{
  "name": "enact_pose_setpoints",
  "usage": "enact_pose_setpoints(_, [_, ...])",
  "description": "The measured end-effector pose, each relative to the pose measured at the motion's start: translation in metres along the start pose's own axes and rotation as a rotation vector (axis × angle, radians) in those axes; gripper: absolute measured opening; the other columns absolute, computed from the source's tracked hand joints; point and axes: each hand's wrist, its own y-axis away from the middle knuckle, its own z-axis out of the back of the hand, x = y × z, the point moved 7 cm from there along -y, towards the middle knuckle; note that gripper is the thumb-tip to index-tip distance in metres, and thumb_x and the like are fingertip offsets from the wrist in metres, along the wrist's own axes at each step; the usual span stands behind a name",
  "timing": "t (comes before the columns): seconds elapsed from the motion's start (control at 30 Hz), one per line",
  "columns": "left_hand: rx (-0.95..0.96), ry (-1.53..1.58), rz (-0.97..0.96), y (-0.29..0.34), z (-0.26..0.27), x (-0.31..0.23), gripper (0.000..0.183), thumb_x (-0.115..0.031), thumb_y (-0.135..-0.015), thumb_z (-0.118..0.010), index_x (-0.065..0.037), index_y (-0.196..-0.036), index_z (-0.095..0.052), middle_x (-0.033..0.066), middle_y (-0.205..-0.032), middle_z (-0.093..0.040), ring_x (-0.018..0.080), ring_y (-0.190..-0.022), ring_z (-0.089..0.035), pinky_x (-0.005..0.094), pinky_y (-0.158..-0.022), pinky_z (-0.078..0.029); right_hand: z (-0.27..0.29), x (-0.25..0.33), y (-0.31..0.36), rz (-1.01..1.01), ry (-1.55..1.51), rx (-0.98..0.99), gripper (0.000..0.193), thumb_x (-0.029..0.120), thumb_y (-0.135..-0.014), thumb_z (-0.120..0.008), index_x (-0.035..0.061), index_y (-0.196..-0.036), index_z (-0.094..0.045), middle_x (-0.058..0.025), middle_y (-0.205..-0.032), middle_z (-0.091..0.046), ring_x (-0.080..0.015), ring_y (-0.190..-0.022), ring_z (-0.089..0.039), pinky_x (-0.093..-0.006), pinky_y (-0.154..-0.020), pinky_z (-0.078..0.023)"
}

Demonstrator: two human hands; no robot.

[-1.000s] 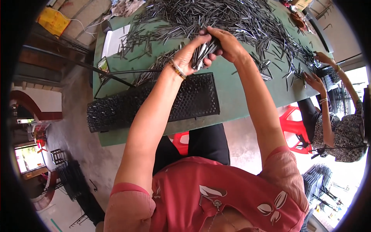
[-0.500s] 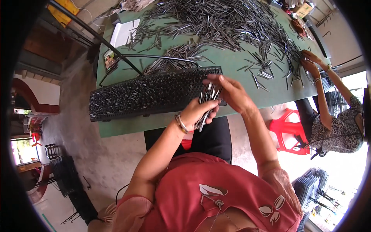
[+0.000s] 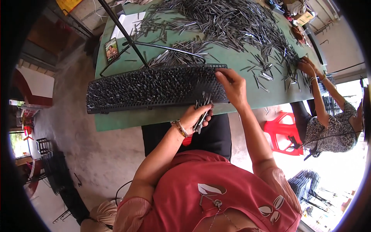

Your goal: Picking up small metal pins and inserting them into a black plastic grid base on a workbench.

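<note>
Head view: left hand (image 3: 195, 116) grips metal rods (image 3: 202, 112).

A long black perforated tray (image 3: 154, 87) packed with metal pins is lying across the near edge of the green tabletop (image 3: 239, 62), blocking a straight reach from the front except for a narrow bare strip just beside its right end. Beyond it, a black metal stand (image 3: 131, 44) is crossing the left half, while a heap of loose pins (image 3: 216, 23) is covering the far side, leaving a bare green band between tray and heap.
</note>
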Motion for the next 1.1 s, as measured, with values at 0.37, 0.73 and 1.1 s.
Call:
enact_pose_setpoints(0.37, [-0.021, 0.095, 0.092, 0.009, 0.006, 0.005, 0.026, -0.028, -0.091, -0.060, -0.008, -0.107, -0.058, 0.0010, -0.082, -0.060, 0.0074, -0.064, -0.057, 0.0205, -0.049, -0.048, -0.039, 0.015, -0.009, 0.383, 0.419, 0.095, 0.015, 0.013, -0.081, -0.065, 0.0059, -0.094, -0.068, -0.0102, -0.086, -0.063, -0.0292, -0.079, -0.060, -0.0366, -0.069, -0.043])
enact_pose_setpoints(0.73, [0.009, -0.070, -0.022, 0.016, 0.016, 0.000, 0.025, -0.020, -0.090, -0.061, -0.010, -0.111, -0.054, 0.0013, -0.083, -0.059, 0.0064, -0.063, -0.054, 0.0193, -0.047, -0.042, -0.053, 0.024, 0.004, 0.638, 0.631, 0.140, 0.018, 0.018, -0.078, -0.068, 0.0088, -0.093, -0.069, -0.0053, -0.086, -0.059, -0.0224, -0.080, -0.057, -0.0337, -0.071, -0.041])
enact_pose_setpoints(1.1, [0.083, 0.068, -0.108, 0.021, 0.002, -0.011, 0.023, -0.018, -0.089, -0.062, -0.007, -0.108, -0.055, 0.0023, -0.082, -0.059, 0.0072, -0.066, -0.055, 0.0205, -0.049, -0.044, -0.030, -0.005, 0.037, -0.317, -0.028, 0.432, 0.026, 0.022, -0.087, -0.067, -0.0039, -0.091, -0.068, -0.0030, -0.069, -0.062, -0.0066, -0.062, -0.051, -0.0243, -0.055, -0.043])
